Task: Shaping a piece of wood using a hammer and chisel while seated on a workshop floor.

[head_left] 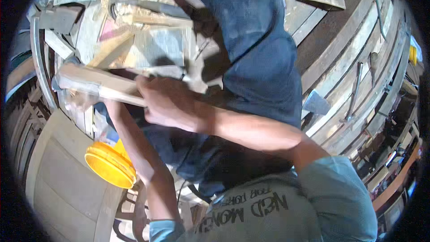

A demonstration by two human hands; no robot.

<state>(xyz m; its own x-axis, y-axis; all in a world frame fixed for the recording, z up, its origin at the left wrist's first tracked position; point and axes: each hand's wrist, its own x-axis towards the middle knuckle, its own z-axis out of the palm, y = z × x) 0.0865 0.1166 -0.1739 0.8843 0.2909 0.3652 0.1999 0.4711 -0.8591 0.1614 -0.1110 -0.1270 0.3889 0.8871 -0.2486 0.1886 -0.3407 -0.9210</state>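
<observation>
"So, where's the board [120, 88]?"

"Left of the trousers [257, 40], just beside the scraps [156, 47]. Right hand [168, 101] has its fingers closed round the near end."

"Left hand [84, 99]?"

"At the far end, blurred and mostly behind the board. Can't tell if it's pinching or just propping."

"Progress?"

"Picked up: done. Set down: not yet. Beyond that, can't say; far end is smeared, so no read on whether anything's joined or cut there."

"Anything look finished?"

"Not that I can judge. Scraps lie loose and jumbled, slats [342, 65] lie in rows off to the right. My guess is mid-job, with this piece unfinished."

"Bucket [109, 165]?"

"Yellow, near the left forearm, apart from the right hand. Can't tell what's in it."
</observation>
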